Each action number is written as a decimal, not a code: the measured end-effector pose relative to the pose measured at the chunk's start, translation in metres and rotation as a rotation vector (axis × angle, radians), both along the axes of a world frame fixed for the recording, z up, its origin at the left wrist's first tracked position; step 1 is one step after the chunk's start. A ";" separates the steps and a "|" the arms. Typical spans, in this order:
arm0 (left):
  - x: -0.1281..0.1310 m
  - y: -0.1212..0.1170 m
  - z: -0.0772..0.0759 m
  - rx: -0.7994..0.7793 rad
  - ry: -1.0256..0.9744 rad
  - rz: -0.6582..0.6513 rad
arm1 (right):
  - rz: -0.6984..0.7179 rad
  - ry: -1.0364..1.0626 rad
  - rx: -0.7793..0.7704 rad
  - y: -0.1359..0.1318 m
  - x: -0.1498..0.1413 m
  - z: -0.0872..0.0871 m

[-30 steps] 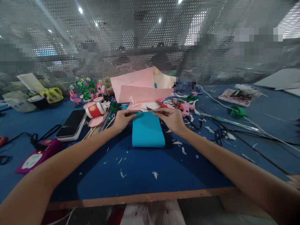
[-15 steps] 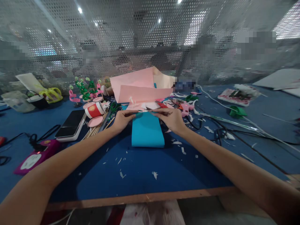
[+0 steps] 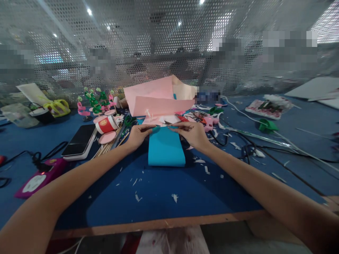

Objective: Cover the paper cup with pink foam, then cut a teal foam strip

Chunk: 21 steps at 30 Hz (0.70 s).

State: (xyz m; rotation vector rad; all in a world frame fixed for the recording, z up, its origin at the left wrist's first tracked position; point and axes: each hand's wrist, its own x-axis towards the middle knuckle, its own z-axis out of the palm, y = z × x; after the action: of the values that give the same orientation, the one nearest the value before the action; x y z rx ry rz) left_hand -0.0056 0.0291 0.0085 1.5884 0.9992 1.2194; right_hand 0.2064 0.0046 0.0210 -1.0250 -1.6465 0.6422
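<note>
A bright blue sheet of paper (image 3: 166,150), folded over with a rounded bend toward me, lies in the middle of the table. My left hand (image 3: 139,135) pinches its far left edge between thumb and fingers. At the far right corner, my right hand (image 3: 194,134) grips the same edge, thumb below the fingers. Just beyond the fingertips are pink paper sheets (image 3: 161,104), creased and standing up. A red-handled tool (image 3: 182,118) with a dark pointed tip lies by my right fingers, partly covered.
Left are a phone (image 3: 81,140), a purple power strip (image 3: 39,178), wooden sticks (image 3: 103,150), a red-and-white cup (image 3: 106,124) and pink-green paper plants (image 3: 96,100). Right are a pink glue gun (image 3: 210,122), cables and green scraps (image 3: 267,125). White paper bits litter the blue table (image 3: 159,201).
Hardly anything differs. Both hands keep their grip on the blue paper's far edge, and the whole view has shifted very slightly.
</note>
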 end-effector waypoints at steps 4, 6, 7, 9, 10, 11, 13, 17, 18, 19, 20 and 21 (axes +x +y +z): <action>0.000 -0.001 0.001 0.006 -0.014 -0.001 | 0.001 0.002 0.020 0.002 0.000 -0.001; 0.001 -0.001 0.001 -0.010 -0.015 0.004 | -0.010 0.016 0.046 0.004 0.001 -0.002; 0.001 -0.001 0.001 -0.016 -0.013 0.007 | -0.018 0.023 0.059 0.006 0.001 -0.003; 0.001 -0.001 0.001 -0.018 -0.015 0.009 | -0.032 0.024 0.074 0.007 0.002 -0.005; 0.001 -0.001 0.001 -0.016 -0.017 0.008 | -0.038 0.021 0.079 0.007 0.002 -0.005; 0.001 -0.001 0.001 -0.013 -0.019 0.008 | -0.042 0.016 0.081 0.007 0.002 -0.005; 0.001 -0.001 0.000 -0.009 -0.021 0.007 | -0.041 0.011 0.081 0.006 0.002 -0.004; 0.000 0.000 -0.001 0.001 -0.008 0.018 | -0.052 -0.007 0.095 0.003 0.001 -0.002; 0.000 0.000 -0.001 0.004 -0.004 0.019 | -0.058 -0.013 0.097 0.003 0.001 -0.002; 0.000 0.000 -0.001 0.010 -0.001 0.019 | -0.061 -0.017 0.096 0.003 0.001 -0.002; 0.000 0.000 -0.001 0.017 0.001 0.018 | -0.060 -0.018 0.093 0.002 0.001 -0.002; 0.000 0.000 -0.001 0.025 0.002 0.018 | -0.054 -0.020 0.090 0.002 0.001 -0.002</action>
State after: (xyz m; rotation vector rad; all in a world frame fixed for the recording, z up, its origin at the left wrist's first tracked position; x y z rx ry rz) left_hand -0.0060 0.0290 0.0078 1.6036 1.0053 1.2464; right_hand 0.2076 0.0066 0.0190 -1.0099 -1.6443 0.5192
